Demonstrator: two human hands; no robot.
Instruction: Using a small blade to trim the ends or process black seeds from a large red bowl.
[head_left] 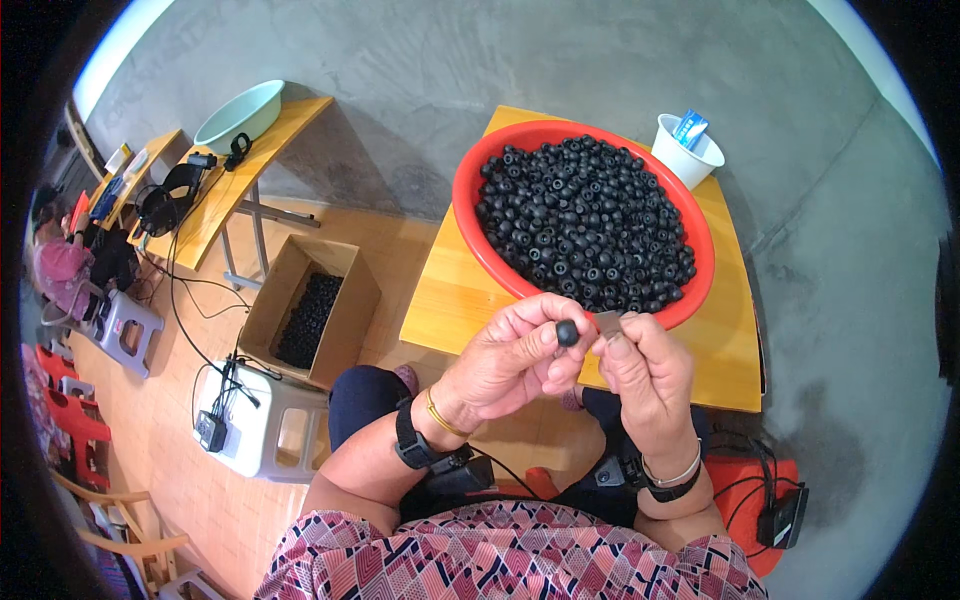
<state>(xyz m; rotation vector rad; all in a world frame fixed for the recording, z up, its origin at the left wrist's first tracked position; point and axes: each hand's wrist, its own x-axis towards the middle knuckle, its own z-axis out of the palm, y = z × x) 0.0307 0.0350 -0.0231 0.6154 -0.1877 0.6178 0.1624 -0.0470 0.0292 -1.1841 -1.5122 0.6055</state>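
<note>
My left hand (505,365) pinches a small round black part (567,333), rubber-like in look, between thumb and fingers. Close to its right, my right hand (645,378) is closed on a thin flat grey blade (608,321), whose edge points toward the left hand. Whether blade and part touch, I cannot tell. Both hands are over the near edge of a yellow wooden table (445,295). Just beyond them a red basin (466,190) stands on it, heaped with many similar black parts (585,220), several showing a hole.
Behind the basin stands a white tub (690,163) with a blue-and-white packet (690,128). On the floor to the left, a cardboard box (355,330) holds more black parts. A white stool (240,430) carries cables. Farther left, another table (265,130) bears a pale green basin (240,113); a person (65,265) sits beyond.
</note>
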